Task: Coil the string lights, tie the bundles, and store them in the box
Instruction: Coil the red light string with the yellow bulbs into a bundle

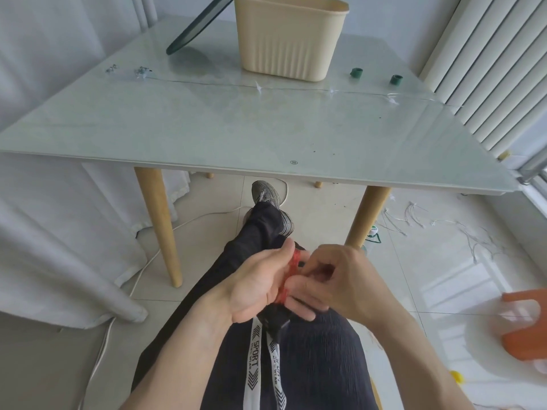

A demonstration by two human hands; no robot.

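- Presently both hands work over the lap: left hand grips a red bundle, right hand pinches it.
- Loosened, its coil could spring apart.
- Lights on the bench remain uncoiled; trailing wire may snag.

head cam | worn, faces fwd+down | hands close, table further ahead | single view

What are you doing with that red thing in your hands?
A person sits at a table and works over their lap. The left hand holds a red bundle, and the right hand pinches at it with its fingers, maybe tying it. On the table a thin string of lights lies stretched out, not yet coiled. Behind it stands the beige box, with two small green rolls beside it.
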